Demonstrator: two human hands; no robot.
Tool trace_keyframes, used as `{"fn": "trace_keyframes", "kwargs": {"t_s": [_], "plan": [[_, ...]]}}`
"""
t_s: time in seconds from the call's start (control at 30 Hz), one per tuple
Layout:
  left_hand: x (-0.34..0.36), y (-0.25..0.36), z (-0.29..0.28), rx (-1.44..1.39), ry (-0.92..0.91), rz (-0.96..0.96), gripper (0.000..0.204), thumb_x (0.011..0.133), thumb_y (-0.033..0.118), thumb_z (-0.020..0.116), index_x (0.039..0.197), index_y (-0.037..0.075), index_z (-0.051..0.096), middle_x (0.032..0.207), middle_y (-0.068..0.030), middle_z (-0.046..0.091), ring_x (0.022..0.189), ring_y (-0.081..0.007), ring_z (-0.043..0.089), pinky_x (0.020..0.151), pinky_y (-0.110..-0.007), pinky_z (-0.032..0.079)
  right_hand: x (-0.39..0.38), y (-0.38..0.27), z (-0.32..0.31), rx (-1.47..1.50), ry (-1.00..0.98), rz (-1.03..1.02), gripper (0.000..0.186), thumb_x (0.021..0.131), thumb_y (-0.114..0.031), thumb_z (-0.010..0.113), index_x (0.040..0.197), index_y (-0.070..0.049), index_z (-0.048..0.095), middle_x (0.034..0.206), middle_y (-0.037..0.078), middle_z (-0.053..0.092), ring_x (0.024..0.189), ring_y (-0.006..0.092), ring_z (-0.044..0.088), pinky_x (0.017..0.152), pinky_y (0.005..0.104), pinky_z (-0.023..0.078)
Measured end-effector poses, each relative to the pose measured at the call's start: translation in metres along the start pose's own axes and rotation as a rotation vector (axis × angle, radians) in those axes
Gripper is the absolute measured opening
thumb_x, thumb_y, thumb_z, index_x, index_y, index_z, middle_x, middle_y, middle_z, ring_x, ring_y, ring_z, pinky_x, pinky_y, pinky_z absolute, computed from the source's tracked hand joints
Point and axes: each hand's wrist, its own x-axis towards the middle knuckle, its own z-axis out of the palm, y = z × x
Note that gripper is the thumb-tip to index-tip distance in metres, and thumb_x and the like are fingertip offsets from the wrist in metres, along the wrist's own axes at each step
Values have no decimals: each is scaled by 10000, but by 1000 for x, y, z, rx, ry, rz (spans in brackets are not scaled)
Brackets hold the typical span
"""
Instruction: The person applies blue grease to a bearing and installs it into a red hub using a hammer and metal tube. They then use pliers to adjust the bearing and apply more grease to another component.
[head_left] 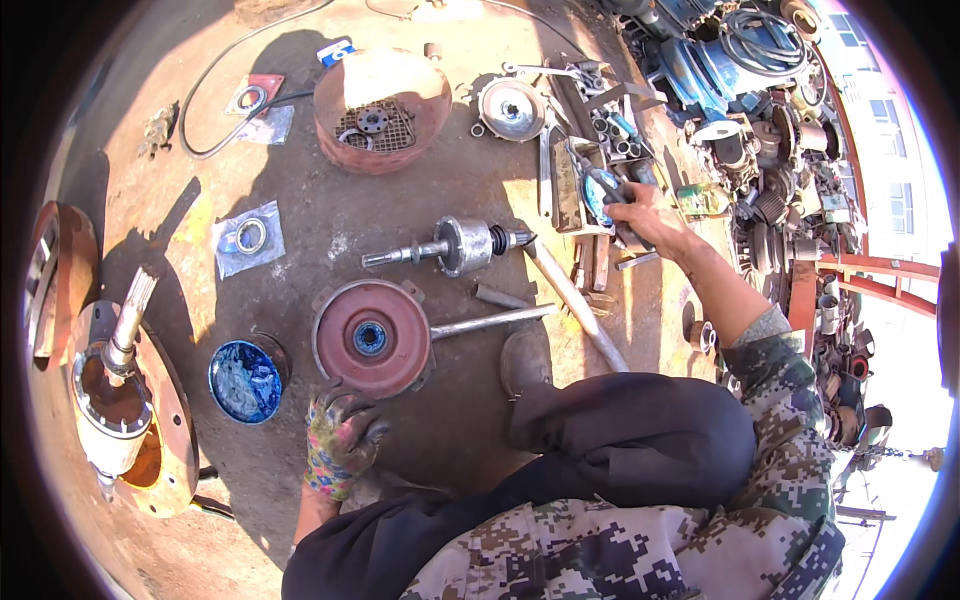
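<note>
the bare right hand [648, 215] was wrapped around a dark slender tool [608, 190], fingers pressed together on it; what kind of tool could not be told. the tool was on the right side of the work area, its upper end over a blue-smeared piece [592, 204] among the crowded hand tools and metal bars. the left hand [342, 440], in a patterned glove, was just beside the lower rim of a reddish round flange [340, 350], its fingers loosely bent; whether they touched the rim or pinched anything could not be told. the flange lay flat, with blue grease [370, 338] around its centre.

left of it stood an open can [283, 362] of blue paste. just above the flange lay a shaft [408, 253] with a thick cylinder [466, 247], and a long pale pipe [575, 300] slanted from near its right end toward the person's knee. farther up, a reddish tub [365, 158] held a metal grid and round parts, while a bearing ring [251, 236] lay on clear plastic to the left. at the far right were heaped machine parts [775, 190].
</note>
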Motion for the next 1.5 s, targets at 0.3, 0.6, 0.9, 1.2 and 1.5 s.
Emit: {"fn": "trace_keyframes", "kwargs": {"t_s": [0.3,0.6,0.9,1.2,1.5], "plan": [[16,29,-77,195,-318,-174,274,761,209,921,935,100,740,1025,-73,736,1098,-366,677,989,-526,538,178,21,-67,-75,198,-101,601,844,-302,867,1281,83,717,1215,209,775,1119,312,727,992,428,561],[-45,109,-116,330,-489,-587,246,772,233,936,856,114,738,974,-48,738,1048,-331,683,979,-492,527,301,-17,-35,-602,496,-235,794,862,-469,879,1407,38,604,1367,306,706,1303,449,689,1130,484,524],[-71,131,-108,359,-478,-827,332,874,281,882,1107,72,772,1185,-114,746,1197,-361,677,1053,-484,529,399,74,-110,-831,746,-766,706,1023,-519,761,1538,-61,608,1391,263,704,1231,452,698,1092,487,548],[-85,146,-84,248,-454,-992,363,950,254,823,1257,70,763,1330,-139,719,1254,-387,655,1100,-484,523,152,-263,70,-522,-88,-1288,494,1072,-172,740,1527,-41,598,1241,145,707,1061,215,707,945,360,584],[-84,159,-65,187,-232,-1024,371,942,182,824,1286,59,756,1301,-166,739,1242,-398,672,1062,-493,559,125,-265,197,38,-611,-1258,508,1064,-123,752,1545,-69,599,1263,32,704,1025,131,669,912,297,575]]}}
